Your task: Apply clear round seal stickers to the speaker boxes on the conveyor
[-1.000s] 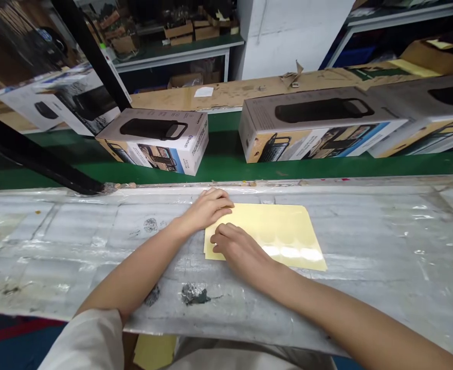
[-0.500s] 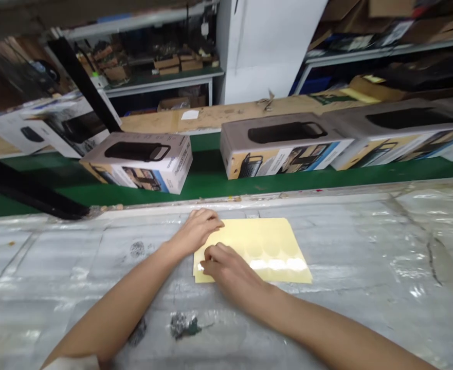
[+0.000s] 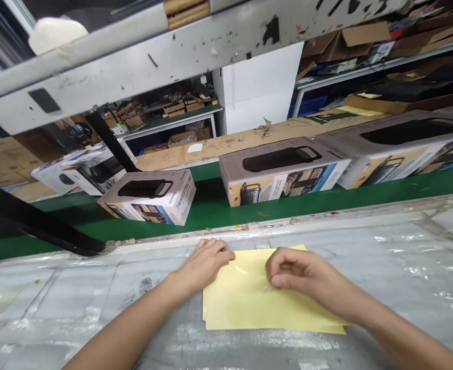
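A small stack of yellow sticker sheets (image 3: 245, 308) lies on the plastic-covered worktop, with faint round shapes and glare on the top sheet. My left hand (image 3: 205, 264) presses on its upper left corner, fingers bent and close together, holding the sheet down. Over the right half of the stack is my right hand (image 3: 301, 277), its thumb and fingertips pinched. A faint clear piece shows at those fingertips, apparently a clear sticker; its outline is hard to make out. The sheets' right edges are slightly fanned, partly hidden under my right hand and wrist.
Printed speaker boxes (image 3: 149, 198) stand on the green ledge (image 3: 211, 218) beyond the worktop, with a longer box (image 3: 280, 169) at the middle. A black post (image 3: 37, 221) slants at the left. Overhead crosses a white beam (image 3: 133, 67). Shelves with cartons stand behind.
My right hand has moved from the sheet's lower left part to the right, fingers still pinched. My left hand stays at the corner. The view has tilted, bringing the overhead beam into sight.
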`<action>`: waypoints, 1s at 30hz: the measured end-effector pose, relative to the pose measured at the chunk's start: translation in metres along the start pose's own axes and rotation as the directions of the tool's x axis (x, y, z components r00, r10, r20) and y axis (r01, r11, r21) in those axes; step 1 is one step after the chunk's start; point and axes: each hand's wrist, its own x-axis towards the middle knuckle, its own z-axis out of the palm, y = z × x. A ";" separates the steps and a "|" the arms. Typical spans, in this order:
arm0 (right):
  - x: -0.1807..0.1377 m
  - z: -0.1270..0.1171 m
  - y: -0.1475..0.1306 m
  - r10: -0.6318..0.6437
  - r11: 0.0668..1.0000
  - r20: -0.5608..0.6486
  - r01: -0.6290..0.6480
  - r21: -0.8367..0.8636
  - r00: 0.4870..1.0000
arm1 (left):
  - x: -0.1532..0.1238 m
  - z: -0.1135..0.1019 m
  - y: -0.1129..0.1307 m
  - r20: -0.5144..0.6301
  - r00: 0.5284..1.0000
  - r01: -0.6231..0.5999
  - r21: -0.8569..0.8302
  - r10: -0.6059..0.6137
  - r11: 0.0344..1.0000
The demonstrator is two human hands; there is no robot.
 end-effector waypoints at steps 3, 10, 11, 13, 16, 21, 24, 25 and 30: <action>-0.008 -0.044 -0.009 -0.125 0.991 -0.242 0.107 -0.084 0.962 | 0.035 -0.028 0.008 -0.100 0.994 0.038 -0.054 -0.043 0.998; 0.003 -0.103 -0.036 -0.412 0.878 -0.415 0.232 -0.419 0.811 | 0.165 -0.049 0.030 -0.476 0.878 -0.052 -0.184 -0.042 0.982; 0.009 -0.110 -0.038 -0.444 0.861 -0.417 0.250 -0.443 0.793 | 0.180 -0.045 0.030 -0.484 0.873 -0.007 -0.138 -0.062 0.990; 0.022 -0.123 -0.041 -0.465 0.862 -0.411 0.296 -0.411 0.784 | 0.203 -0.036 0.027 -0.471 0.877 0.086 -0.048 -0.098 0.995; 0.040 -0.142 -0.043 -0.457 0.881 -0.383 0.350 -0.319 0.803 | 0.220 -0.022 0.016 -0.455 0.880 0.163 0.026 -0.133 0.986; 0.051 -0.155 -0.047 -0.461 0.884 -0.377 0.377 -0.277 0.803 | 0.209 -0.021 -0.010 -0.495 0.862 0.145 0.039 -0.107 0.989; 0.049 -0.151 -0.050 -0.472 0.879 -0.380 0.390 -0.275 0.796 | 0.193 -0.032 -0.017 -0.521 0.834 0.180 -0.057 -0.183 0.982; 0.049 -0.149 -0.050 -0.473 0.878 -0.370 0.393 -0.272 0.800 | 0.188 -0.036 -0.014 -0.537 0.815 0.181 -0.117 -0.216 0.976; 0.055 -0.130 -0.048 -0.475 0.876 -0.285 0.415 -0.248 0.833 | 0.178 -0.042 0.032 -0.359 0.882 -0.064 -0.733 -0.306 0.678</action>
